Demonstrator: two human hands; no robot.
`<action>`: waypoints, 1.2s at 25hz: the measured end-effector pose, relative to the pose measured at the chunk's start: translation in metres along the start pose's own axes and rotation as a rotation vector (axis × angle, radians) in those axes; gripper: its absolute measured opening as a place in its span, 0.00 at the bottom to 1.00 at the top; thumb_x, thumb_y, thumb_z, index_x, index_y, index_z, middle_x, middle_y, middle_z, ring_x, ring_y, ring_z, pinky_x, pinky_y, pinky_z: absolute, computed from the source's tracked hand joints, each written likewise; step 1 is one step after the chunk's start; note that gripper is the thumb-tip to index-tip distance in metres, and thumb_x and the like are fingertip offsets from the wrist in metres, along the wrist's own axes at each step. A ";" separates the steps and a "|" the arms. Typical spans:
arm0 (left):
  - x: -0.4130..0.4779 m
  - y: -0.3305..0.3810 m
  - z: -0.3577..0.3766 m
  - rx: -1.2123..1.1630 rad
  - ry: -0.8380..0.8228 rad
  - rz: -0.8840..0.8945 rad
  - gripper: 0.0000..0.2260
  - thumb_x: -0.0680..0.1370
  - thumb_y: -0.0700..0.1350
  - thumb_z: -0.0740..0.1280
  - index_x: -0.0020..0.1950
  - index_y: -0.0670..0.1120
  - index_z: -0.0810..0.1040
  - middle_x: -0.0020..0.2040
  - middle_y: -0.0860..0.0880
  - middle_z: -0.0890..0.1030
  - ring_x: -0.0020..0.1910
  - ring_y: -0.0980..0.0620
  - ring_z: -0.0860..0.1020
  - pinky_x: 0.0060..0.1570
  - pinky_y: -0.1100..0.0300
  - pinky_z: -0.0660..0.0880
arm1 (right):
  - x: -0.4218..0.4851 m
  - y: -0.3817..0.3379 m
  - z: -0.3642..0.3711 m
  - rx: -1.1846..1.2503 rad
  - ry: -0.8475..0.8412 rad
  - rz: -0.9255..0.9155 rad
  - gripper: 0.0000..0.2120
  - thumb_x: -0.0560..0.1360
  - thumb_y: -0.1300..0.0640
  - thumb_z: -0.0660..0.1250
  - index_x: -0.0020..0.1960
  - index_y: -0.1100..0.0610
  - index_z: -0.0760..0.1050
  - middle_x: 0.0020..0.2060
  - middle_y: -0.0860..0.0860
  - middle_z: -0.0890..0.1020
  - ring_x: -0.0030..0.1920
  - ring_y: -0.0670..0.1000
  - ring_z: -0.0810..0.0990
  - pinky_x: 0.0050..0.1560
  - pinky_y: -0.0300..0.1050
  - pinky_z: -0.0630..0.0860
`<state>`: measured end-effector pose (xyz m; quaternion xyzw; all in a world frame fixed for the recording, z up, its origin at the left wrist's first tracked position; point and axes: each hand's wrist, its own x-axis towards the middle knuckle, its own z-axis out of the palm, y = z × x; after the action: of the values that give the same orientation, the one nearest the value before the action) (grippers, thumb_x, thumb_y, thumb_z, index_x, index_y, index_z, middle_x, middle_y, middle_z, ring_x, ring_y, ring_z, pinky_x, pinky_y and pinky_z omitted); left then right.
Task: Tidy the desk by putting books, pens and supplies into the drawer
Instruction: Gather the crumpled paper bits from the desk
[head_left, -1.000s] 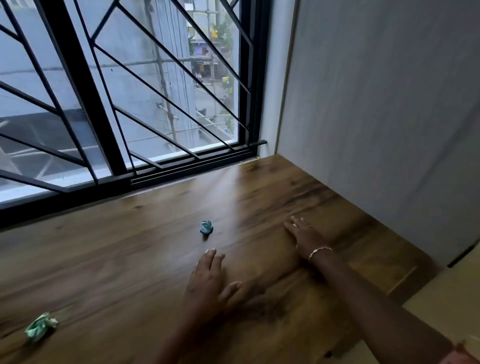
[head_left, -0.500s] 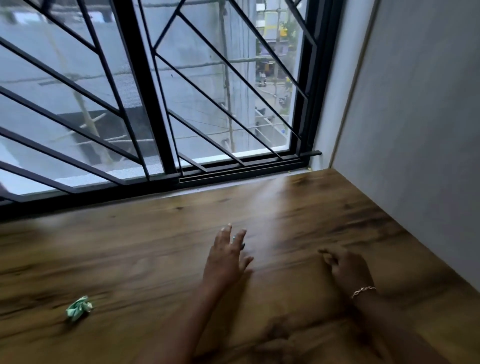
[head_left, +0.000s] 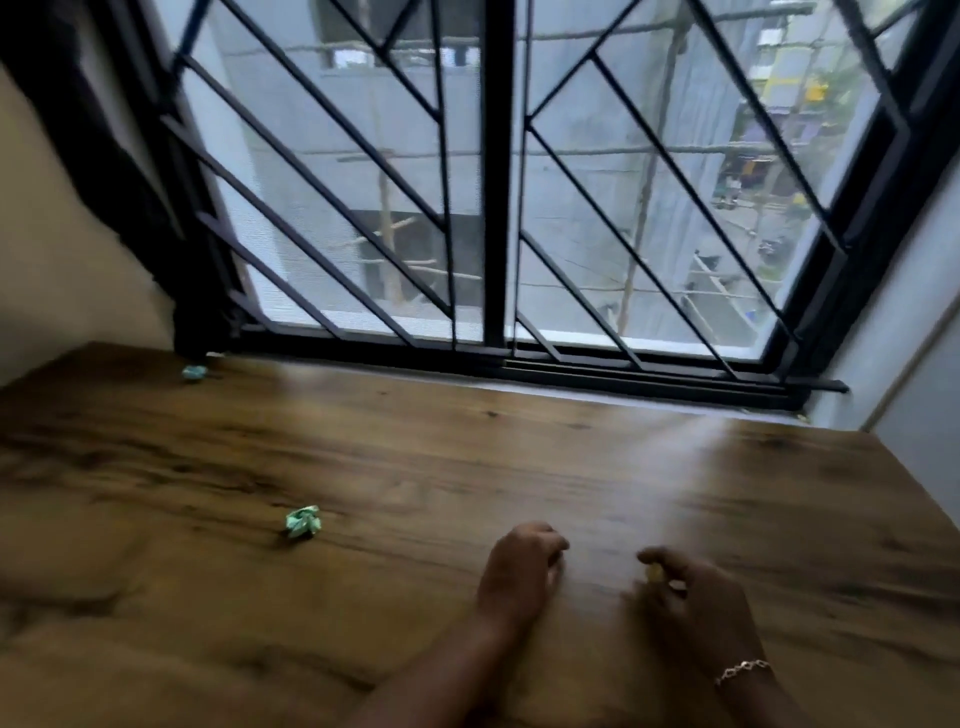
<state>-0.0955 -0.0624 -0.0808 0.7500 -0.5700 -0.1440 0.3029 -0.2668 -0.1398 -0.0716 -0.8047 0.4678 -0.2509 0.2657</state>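
Observation:
My left hand (head_left: 519, 569) rests on the wooden desk (head_left: 467, 467) with its fingers curled into a loose fist. The small teal paper wad it reached for is out of sight under those fingers. My right hand (head_left: 691, 603), with a bracelet on its wrist, lies just to the right, fingers bent. A small yellowish spot shows at its fingertips, too blurred to identify. A green crumpled paper wad (head_left: 302, 521) lies on the desk to the left of my left hand. Another teal wad (head_left: 195, 372) sits in the far left corner by the window.
A black barred window (head_left: 496, 208) runs along the back of the desk. A pale wall (head_left: 52, 234) closes the left side, and a grey panel (head_left: 930, 415) the right. No drawer is in view.
The view has swung left. My left hand reached over the small teal wad and curled shut there; the wad no longer shows. My right hand drew back and bent its fingers.

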 end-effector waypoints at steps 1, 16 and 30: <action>-0.010 -0.005 -0.009 -0.067 0.057 -0.055 0.11 0.73 0.38 0.63 0.51 0.42 0.83 0.51 0.44 0.82 0.51 0.48 0.79 0.50 0.62 0.72 | 0.003 -0.013 0.007 0.040 -0.010 -0.035 0.15 0.68 0.70 0.71 0.41 0.50 0.81 0.36 0.52 0.83 0.34 0.39 0.81 0.37 0.23 0.71; -0.200 -0.170 -0.196 -0.182 0.687 -0.514 0.09 0.74 0.38 0.67 0.52 0.45 0.83 0.51 0.51 0.83 0.50 0.58 0.80 0.52 0.71 0.73 | -0.066 -0.273 0.227 0.273 -0.506 -0.384 0.31 0.63 0.68 0.76 0.34 0.29 0.74 0.39 0.43 0.81 0.37 0.26 0.76 0.40 0.32 0.76; -0.477 -0.356 -0.340 -0.220 1.289 -1.129 0.08 0.72 0.35 0.70 0.50 0.39 0.83 0.47 0.42 0.84 0.47 0.47 0.82 0.50 0.58 0.77 | -0.240 -0.496 0.406 0.151 -1.121 -0.727 0.13 0.67 0.63 0.74 0.51 0.58 0.80 0.39 0.49 0.80 0.38 0.43 0.78 0.35 0.21 0.70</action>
<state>0.2217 0.5449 -0.0999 0.8227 0.1882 0.1262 0.5213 0.2005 0.3604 -0.0775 -0.8989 -0.0602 0.0992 0.4225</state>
